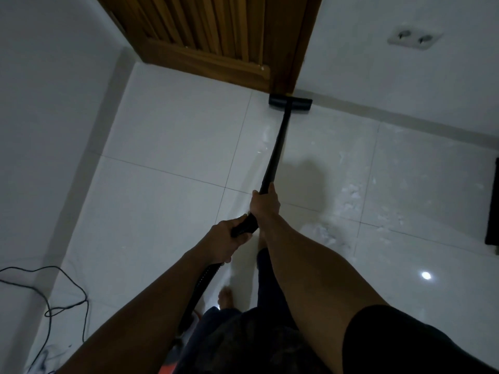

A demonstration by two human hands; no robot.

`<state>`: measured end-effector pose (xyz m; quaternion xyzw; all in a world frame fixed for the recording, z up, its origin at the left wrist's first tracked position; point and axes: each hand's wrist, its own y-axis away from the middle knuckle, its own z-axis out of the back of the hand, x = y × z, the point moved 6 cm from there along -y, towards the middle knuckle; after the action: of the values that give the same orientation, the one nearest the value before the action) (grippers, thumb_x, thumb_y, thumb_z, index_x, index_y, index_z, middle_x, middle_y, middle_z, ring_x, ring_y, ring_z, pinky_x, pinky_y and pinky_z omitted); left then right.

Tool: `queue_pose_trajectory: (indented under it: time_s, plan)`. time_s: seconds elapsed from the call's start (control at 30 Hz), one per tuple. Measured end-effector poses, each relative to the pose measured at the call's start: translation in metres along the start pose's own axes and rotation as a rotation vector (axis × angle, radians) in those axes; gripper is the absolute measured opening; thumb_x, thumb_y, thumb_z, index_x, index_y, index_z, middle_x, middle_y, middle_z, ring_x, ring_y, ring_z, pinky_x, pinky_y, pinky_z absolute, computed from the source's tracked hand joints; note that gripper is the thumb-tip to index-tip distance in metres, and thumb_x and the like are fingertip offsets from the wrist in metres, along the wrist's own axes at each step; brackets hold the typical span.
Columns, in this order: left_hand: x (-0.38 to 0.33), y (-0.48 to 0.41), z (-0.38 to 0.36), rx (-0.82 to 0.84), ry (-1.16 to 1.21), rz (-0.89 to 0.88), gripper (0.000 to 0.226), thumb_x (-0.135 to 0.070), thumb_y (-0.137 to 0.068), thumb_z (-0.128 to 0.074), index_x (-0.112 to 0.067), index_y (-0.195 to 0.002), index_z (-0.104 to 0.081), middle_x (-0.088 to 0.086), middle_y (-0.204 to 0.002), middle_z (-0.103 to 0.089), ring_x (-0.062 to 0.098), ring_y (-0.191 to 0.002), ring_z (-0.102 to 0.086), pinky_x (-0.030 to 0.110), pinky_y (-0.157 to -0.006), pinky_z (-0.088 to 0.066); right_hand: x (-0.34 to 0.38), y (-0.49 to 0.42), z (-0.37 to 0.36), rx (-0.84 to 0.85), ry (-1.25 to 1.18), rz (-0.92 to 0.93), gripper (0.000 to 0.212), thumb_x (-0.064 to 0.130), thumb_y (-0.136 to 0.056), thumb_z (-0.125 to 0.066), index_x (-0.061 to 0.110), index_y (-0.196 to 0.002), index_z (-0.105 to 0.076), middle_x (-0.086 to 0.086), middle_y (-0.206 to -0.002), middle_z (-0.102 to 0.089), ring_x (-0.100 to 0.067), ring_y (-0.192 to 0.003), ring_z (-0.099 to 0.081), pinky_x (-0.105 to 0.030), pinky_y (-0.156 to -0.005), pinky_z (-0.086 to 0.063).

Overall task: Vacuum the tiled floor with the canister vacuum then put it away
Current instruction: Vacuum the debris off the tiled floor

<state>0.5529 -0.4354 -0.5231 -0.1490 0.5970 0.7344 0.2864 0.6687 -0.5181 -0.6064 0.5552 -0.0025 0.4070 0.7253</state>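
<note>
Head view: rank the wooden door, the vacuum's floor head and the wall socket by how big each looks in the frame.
1. Wooden door, by far the largest, though cut off by the frame's top.
2 and 3. Floor head and wall socket: look close in size, so I won't rank them.

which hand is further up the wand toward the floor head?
The right hand, gripping the wand; the left hand holds the handle end by the hose.
</note>
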Motion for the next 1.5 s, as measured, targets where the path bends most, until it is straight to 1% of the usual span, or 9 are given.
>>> queue_pose_trajectory:
  time_s: [0.07, 0.2, 0.33, 0.53, 0.9, 1.03, 1.1, 1.23, 1.5]
  plan:
    - [0.012, 0.019, -0.008, 0.01, -0.032, -0.035, 0.053, -0.03, -0.1, -0.06, -0.029, -0.149, -0.042, 0.008, -0.073, -0.059, 0.005, -0.04, -0.051, 0.02, -0.041, -0.044, -0.017, 0.018, -0.002, -0.014, -0.015, 0.039, 0.069, 0.027, -0.101, -0.053, 0.031, -0.159, -0.017, -0.01, -0.143, -0.053, -0.023, -0.093, -0.066, -0.028, -0.074, -0.053]
    - [0.046, 0.066, -0.025, 0.034, -0.073, -0.077, 0.051, -0.034, -0.1, -0.059, -0.031, -0.148, -0.043, 0.007, -0.077, -0.062, 0.014, -0.05, -0.053, 0.023, -0.043, -0.046, -0.059, 0.063, -0.008, -0.055, -0.041, 0.089, 0.068, 0.023, -0.1, -0.052, 0.029, -0.159, -0.019, -0.011, -0.14, -0.055, -0.02, -0.081, -0.065, -0.028, -0.064, -0.053]
    - [0.096, 0.123, -0.048, 0.053, -0.102, -0.13, 0.051, -0.035, -0.099, -0.06, -0.028, -0.147, -0.046, 0.0, -0.081, -0.064, 0.015, -0.056, -0.057, 0.027, -0.048, -0.05, -0.117, 0.12, -0.018, -0.085, -0.052, 0.12, 0.069, 0.021, -0.1, -0.051, 0.027, -0.16, -0.019, -0.009, -0.143, -0.054, -0.026, -0.111, -0.063, -0.027, -0.078, -0.049]
    - [0.154, 0.2, -0.094, 0.062, -0.132, -0.188, 0.05, -0.027, -0.1, -0.06, -0.028, -0.148, -0.045, -0.008, -0.089, -0.064, -0.004, -0.061, -0.051, 0.008, -0.051, -0.04, -0.203, 0.191, -0.023, -0.111, -0.074, 0.158, 0.068, 0.021, -0.1, -0.053, 0.024, -0.159, -0.02, -0.013, -0.139, -0.056, -0.031, -0.118, -0.06, -0.039, -0.096, -0.053]
    - [0.246, 0.297, -0.214, 0.105, -0.224, -0.3, 0.043, -0.025, -0.1, -0.059, -0.031, -0.142, -0.052, -0.018, -0.079, -0.062, -0.01, -0.057, -0.057, 0.006, -0.056, -0.04, -0.365, 0.281, 0.0, -0.11, -0.077, 0.159, 0.067, 0.023, -0.101, -0.051, 0.027, -0.16, -0.019, -0.01, -0.14, -0.055, -0.027, -0.11, -0.062, -0.027, -0.075, -0.046]
    - [0.292, 0.343, -0.27, 0.114, -0.258, -0.346, 0.039, -0.025, -0.101, -0.058, -0.023, -0.14, -0.053, 0.003, -0.091, -0.067, 0.001, -0.072, -0.06, 0.008, -0.063, -0.045, -0.441, 0.319, 0.005, -0.094, -0.065, 0.168, 0.067, 0.023, -0.101, -0.05, 0.027, -0.16, -0.018, -0.011, -0.141, -0.054, -0.023, -0.096, -0.061, -0.022, -0.063, -0.044]
    - [0.314, 0.37, -0.294, 0.12, -0.27, -0.371, 0.038, -0.023, -0.101, -0.057, -0.02, -0.139, -0.053, 0.01, -0.094, -0.067, 0.006, -0.075, -0.06, 0.007, -0.066, -0.045, -0.477, 0.34, 0.007, -0.099, -0.059, 0.188, 0.068, 0.024, -0.101, -0.051, 0.027, -0.16, -0.018, -0.012, -0.141, -0.054, -0.024, -0.099, -0.062, -0.025, -0.069, -0.047]
    - [0.358, 0.42, -0.332, 0.149, -0.234, -0.342, 0.044, -0.024, -0.1, -0.059, -0.026, -0.144, -0.05, -0.014, -0.072, -0.061, -0.006, -0.056, -0.055, 0.013, -0.061, -0.046, -0.544, 0.381, 0.001, -0.084, -0.056, 0.173, 0.068, 0.025, -0.101, -0.05, 0.026, -0.16, -0.016, -0.011, -0.144, -0.052, -0.028, -0.113, -0.061, -0.033, -0.089, -0.053]
    - [0.447, 0.517, -0.382, 0.187, -0.25, -0.221, 0.04, -0.027, -0.1, -0.058, -0.024, -0.14, -0.053, 0.008, -0.074, -0.052, 0.016, -0.059, -0.052, 0.027, -0.049, -0.049, -0.662, 0.465, -0.026, -0.091, -0.079, 0.14, 0.069, 0.022, -0.1, -0.05, 0.025, -0.16, -0.016, -0.011, -0.143, -0.052, -0.024, -0.103, -0.06, -0.026, -0.075, -0.046]
